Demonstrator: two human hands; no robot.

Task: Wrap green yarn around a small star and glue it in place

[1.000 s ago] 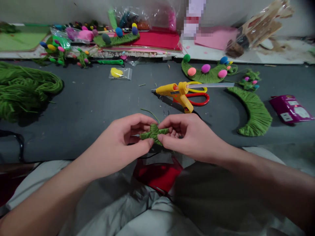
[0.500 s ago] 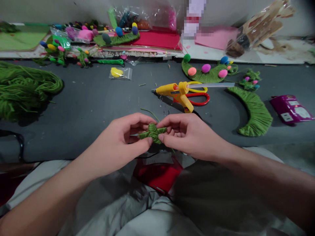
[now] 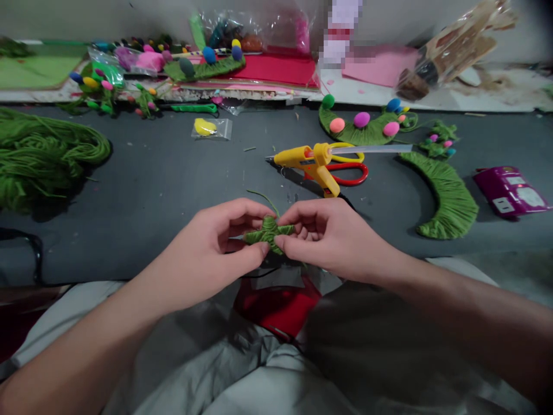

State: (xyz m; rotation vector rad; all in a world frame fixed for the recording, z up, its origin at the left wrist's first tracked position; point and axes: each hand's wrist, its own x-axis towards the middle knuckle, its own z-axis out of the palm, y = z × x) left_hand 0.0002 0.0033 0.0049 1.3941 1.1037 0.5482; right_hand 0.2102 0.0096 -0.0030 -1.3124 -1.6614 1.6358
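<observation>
Between my two hands is a small star wrapped in green yarn [image 3: 269,230], held just over the table's near edge. My left hand [image 3: 220,239] pinches its left side, thumb tip on the front and fingers behind. My right hand [image 3: 322,230] grips the right side, with the thumb pressed near the star's middle. A loose yarn end [image 3: 263,199] curls out beyond the star. Past my right hand lies a yellow glue gun [image 3: 302,158] with a clear glue stick, resting over scissors with red and yellow handles [image 3: 352,176].
A green yarn-wrapped crescent [image 3: 453,202] and a purple power block [image 3: 512,193] lie at right. Behind them is a crescent with coloured pompoms [image 3: 367,129]. A heap of green yarn [image 3: 47,155] sits at left, a small bag with a yellow piece [image 3: 211,128] at mid-table.
The star has shifted very slightly to the right in my fingers, and my right thumb has slid a little to the left over it. Everything on the table stays put.
</observation>
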